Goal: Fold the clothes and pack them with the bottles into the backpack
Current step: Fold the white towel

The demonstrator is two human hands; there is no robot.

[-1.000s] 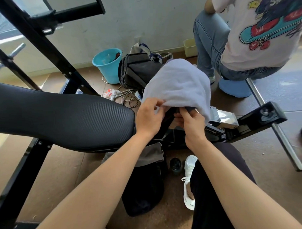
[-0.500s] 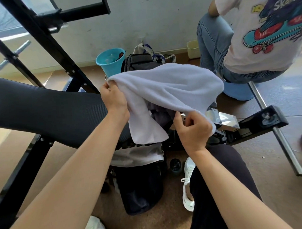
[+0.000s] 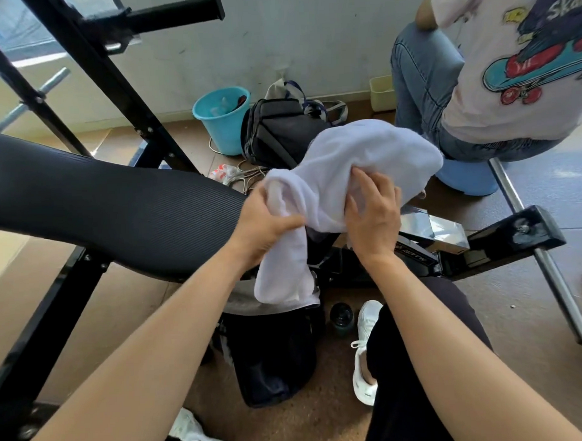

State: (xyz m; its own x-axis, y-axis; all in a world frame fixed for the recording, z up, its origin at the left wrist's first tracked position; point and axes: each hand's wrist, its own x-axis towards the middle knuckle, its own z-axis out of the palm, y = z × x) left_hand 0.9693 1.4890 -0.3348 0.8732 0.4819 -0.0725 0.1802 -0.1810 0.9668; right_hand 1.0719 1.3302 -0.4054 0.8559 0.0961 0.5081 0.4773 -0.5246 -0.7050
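Note:
A white cloth (image 3: 363,151) is bunched in the air over the end of the black padded bench (image 3: 101,200). My left hand (image 3: 266,224) grips its left fold, with a strip hanging down below. My right hand (image 3: 373,214) presses into the cloth's middle with spread fingers. Under the bench end a dark backpack (image 3: 274,356) stands on the floor, with grey clothing (image 3: 249,301) draped on its top. A dark bottle (image 3: 342,317) stands on the floor to the right of it, next to my white shoe (image 3: 365,349).
A second black bag (image 3: 276,131) and a turquoise bucket (image 3: 223,118) stand by the wall. Another person in jeans (image 3: 423,83) sits at the right on a blue stool (image 3: 466,178). The bench's black frame (image 3: 501,242) and a steel bar (image 3: 545,261) run to the right.
My left hand came down and right, bringing its cloth edge toward the middle. My right hand let go of the lower edge and now presses on the cloth's top.

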